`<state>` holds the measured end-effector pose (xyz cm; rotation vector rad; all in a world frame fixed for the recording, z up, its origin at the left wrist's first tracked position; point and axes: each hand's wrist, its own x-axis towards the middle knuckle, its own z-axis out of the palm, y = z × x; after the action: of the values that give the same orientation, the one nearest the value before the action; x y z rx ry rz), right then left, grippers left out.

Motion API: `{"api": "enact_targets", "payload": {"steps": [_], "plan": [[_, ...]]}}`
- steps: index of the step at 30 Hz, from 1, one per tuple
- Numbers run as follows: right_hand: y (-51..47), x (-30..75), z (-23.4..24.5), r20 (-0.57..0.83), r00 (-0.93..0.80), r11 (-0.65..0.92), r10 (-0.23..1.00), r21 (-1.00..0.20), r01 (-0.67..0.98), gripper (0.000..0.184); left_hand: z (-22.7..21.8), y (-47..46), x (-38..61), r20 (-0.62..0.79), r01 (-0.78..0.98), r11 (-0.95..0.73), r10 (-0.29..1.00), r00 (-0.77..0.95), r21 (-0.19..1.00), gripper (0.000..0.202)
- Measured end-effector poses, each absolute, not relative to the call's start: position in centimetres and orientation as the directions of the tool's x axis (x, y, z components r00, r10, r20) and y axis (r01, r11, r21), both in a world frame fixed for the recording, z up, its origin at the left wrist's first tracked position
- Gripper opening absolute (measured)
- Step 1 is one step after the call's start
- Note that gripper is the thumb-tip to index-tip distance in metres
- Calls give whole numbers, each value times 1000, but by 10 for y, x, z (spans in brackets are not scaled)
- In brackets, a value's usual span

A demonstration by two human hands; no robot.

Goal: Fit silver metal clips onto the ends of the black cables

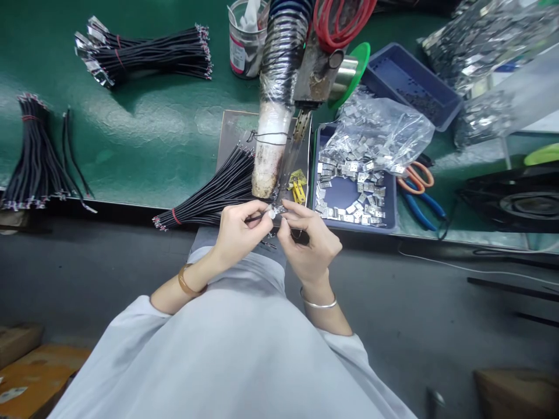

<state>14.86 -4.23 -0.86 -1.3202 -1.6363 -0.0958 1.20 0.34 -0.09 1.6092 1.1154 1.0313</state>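
Observation:
At the bench edge, my left hand is closed, thumb and forefinger pinching a thin black cable. Facing it, my right hand is closed too, its fingertips pinched at a small shiny metal piece between both hands. Exactly what the right fingers grip is too small to make out. Just above my fingertips are the mouth of a plastic-wrapped hose and a metal arm. A bundle of black cables tied with a red band lies beside my left hand.
To the right, a blue tray holds loose metal connector shells under a plastic bag. Pliers lie beyond it. More cable bundles rest at left. A tub and another blue tray stand behind.

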Motion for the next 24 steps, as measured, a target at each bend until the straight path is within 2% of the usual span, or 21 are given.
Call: {"api": "enact_targets", "payload": {"steps": [3, 6, 8, 10, 11, 12, 13, 15, 17, 19, 22, 24], "plan": [[-46, 153, -10, 687, 87, 403, 722, -519, 754, 16, -1, 2, 11, 148, 247, -222, 947, 285, 943, 20], [-49, 160, -8, 627, 167, 360, 761, -622, 695, 8, -4, 2, 6, 216, 248, -308, 916, 338, 918, 19], [-52, 167, -4, 690, 281, 338, 667, -616, 712, 9, -6, 2, 1, 280, 222, -395, 866, 414, 892, 18], [-54, 174, 5, 797, 387, 312, 463, -556, 771, 18, -9, 3, -5, 342, 174, -467, 812, 472, 867, 16], [-56, 178, 10, 816, 414, 291, 403, -543, 787, 21, -10, 3, -8, 371, 150, -490, 797, 477, 859, 15], [-57, 183, 15, 802, 433, 268, 411, -560, 784, 22, -10, 3, -12, 397, 128, -506, 789, 469, 853, 13], [-58, 189, 19, 748, 440, 236, 497, -605, 760, 20, -11, 3, -15, 420, 107, -516, 786, 453, 850, 12], [-57, 202, 25, 545, 404, 129, 734, -697, 706, 16, -13, 5, -21, 450, 77, -525, 788, 420, 848, 11], [-51, 219, 23, 367, 351, 11, 861, -705, 709, 16, -15, 8, -25, 474, 112, -551, 790, 389, 827, 13], [-39, 238, 15, 331, 348, -66, 877, -634, 771, 21, -20, 12, -29, 517, 244, -616, 773, 368, 749, 15], [-12, 266, 0, 408, 363, -132, 838, -494, 859, 20, -29, 22, -30, 582, 480, -705, 706, 404, 522, 19], [7, 280, -7, 426, 349, -144, 835, -443, 885, 19, -34, 31, -30, 583, 555, -725, 675, 453, 408, 23]]}}
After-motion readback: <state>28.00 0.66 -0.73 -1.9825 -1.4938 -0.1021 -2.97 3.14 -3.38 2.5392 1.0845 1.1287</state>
